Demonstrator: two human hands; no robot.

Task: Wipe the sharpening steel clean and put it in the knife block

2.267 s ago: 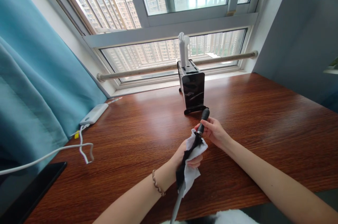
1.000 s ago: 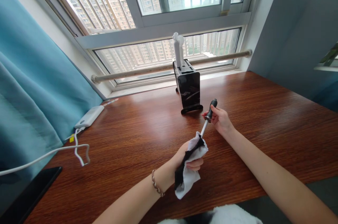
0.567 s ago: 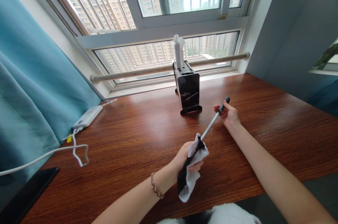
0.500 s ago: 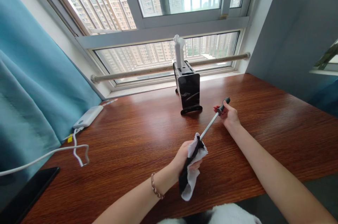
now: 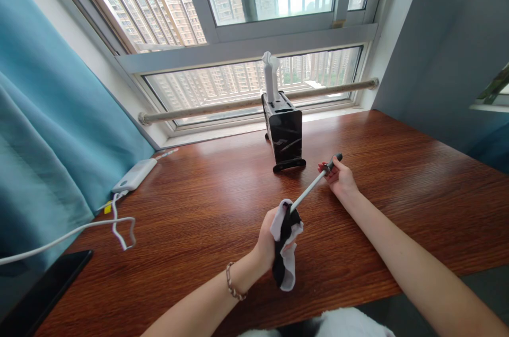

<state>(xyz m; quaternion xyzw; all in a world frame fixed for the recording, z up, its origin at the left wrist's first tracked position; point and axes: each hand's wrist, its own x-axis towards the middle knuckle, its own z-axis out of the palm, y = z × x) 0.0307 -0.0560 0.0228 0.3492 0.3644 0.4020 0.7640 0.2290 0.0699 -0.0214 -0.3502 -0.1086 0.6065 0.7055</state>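
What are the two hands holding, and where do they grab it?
The right hand grips the rod's black handle end; the left hand pinches a black-stained white cloth around its tip.

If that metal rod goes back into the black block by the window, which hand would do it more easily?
Probably the right hand. It grips the sharpening rod by its black handle and sits nearest the black knife block. The left hand is closed around the stained cloth at the rod's tip, farther away.

My left hand (image 5: 270, 233) is curled into a closed fist, wrist raised. My right hand (image 5: 340, 180) is extended forward, fingers pinched shut, forearm stretched out.
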